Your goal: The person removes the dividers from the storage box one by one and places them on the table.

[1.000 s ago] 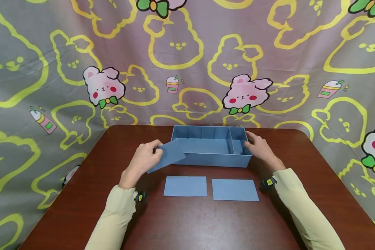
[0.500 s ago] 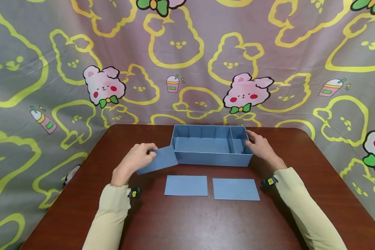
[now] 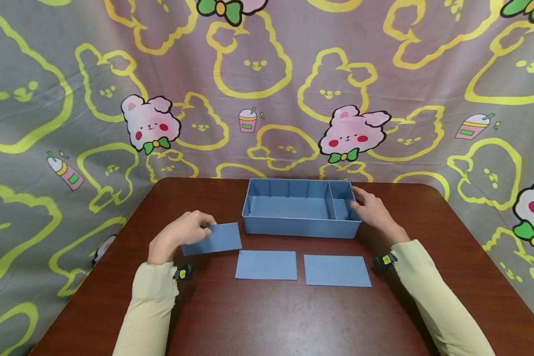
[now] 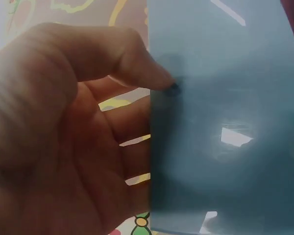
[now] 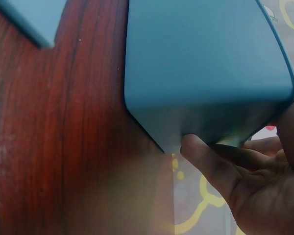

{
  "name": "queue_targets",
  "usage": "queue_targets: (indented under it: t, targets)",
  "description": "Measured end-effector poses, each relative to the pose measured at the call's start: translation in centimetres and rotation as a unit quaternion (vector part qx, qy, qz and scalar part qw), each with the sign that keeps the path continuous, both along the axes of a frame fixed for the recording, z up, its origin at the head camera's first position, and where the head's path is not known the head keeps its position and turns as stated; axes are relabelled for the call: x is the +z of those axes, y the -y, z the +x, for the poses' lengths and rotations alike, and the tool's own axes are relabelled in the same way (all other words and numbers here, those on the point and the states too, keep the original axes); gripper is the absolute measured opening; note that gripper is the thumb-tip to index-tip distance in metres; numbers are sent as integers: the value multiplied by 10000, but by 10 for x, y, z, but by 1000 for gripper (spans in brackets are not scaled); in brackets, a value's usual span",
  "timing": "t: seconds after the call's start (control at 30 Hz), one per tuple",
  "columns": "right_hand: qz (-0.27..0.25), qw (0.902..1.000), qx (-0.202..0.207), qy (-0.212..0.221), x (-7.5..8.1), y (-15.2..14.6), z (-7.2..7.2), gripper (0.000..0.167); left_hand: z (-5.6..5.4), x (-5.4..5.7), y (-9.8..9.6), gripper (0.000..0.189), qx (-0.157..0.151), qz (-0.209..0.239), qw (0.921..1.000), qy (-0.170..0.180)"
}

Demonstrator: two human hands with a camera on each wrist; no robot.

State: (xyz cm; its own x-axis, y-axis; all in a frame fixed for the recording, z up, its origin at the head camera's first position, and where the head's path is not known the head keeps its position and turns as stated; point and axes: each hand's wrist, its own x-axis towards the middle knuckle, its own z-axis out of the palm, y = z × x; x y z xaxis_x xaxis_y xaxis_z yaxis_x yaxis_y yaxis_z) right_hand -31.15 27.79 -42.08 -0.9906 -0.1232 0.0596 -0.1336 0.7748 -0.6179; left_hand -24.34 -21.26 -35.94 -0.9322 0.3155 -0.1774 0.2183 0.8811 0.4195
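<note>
My left hand (image 3: 184, 232) pinches a flat blue rectangular panel (image 3: 224, 237) by its edge, left of the box and above the table. In the left wrist view the thumb lies on the panel's (image 4: 225, 98) near face, with the fingers partly hidden behind it. An open blue box (image 3: 300, 227) stands upright at the back of the table. Inside it, a cross wall (image 3: 331, 200) sets off a small compartment at the right. My right hand (image 3: 375, 211) grips the box's right end by the rim; in the right wrist view a finger touches the outer end wall (image 5: 201, 122).
Two more blue panels lie flat before the box, one at the left (image 3: 266, 265) and one at the right (image 3: 337, 270). The brown table (image 3: 276, 316) ends at a patterned cloth (image 3: 285, 74) behind the box.
My left hand has moved left and slightly down with the panel, away from the box's left front corner. The panel has turned closer to level. My right hand stays on the box.
</note>
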Motion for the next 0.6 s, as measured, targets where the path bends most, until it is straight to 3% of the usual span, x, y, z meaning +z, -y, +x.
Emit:
queue_targets:
  t: [0.23, 0.4, 0.6]
  targets:
    - [13, 10000, 19, -8, 0, 1, 0, 59, 1, -1, 4, 28, 32, -152, 9996, 239]
    - [27, 10000, 21, -25, 0, 1, 0, 59, 2, -5, 7, 21, -74, -418, 9963, 753]
    - [-5, 10000, 16, 7, 0, 0, 1, 60, 2, -11, 10, 3, 26, -274, 9926, 1182]
